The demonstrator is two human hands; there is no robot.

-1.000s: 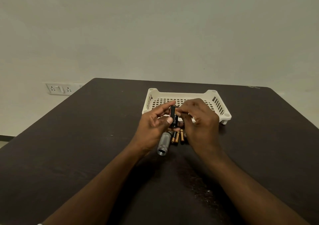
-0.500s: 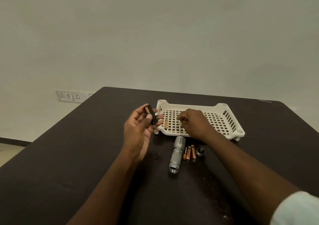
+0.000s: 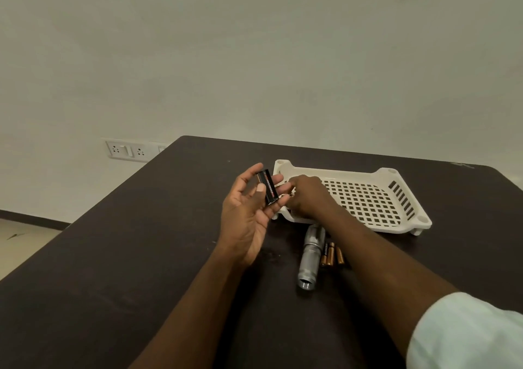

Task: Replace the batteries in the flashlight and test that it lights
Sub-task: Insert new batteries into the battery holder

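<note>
My left hand (image 3: 246,215) holds a black battery holder (image 3: 266,189) upright between thumb and fingers, just left of the white slotted tray (image 3: 376,228). My right hand (image 3: 307,197) reaches over the tray's near left corner with fingers curled down, their tips close to the holder's lower end. Whatever is under them stays hidden. The silver flashlight body (image 3: 310,255) lies on the dark table (image 3: 141,255) with its open end toward me. Three copper-and-black batteries (image 3: 331,254) lie side by side to its right, partly covered by my right forearm.
The tray stands at the back middle of the table, in front of a plain wall. A wall socket panel (image 3: 126,150) sits beyond the table's left edge. The floor shows at the far left.
My hands separated from over the flashlight. The left carried the holder up and left; the right went to the tray, where a battery lay half a second ago, then shifted left toward the holder.
</note>
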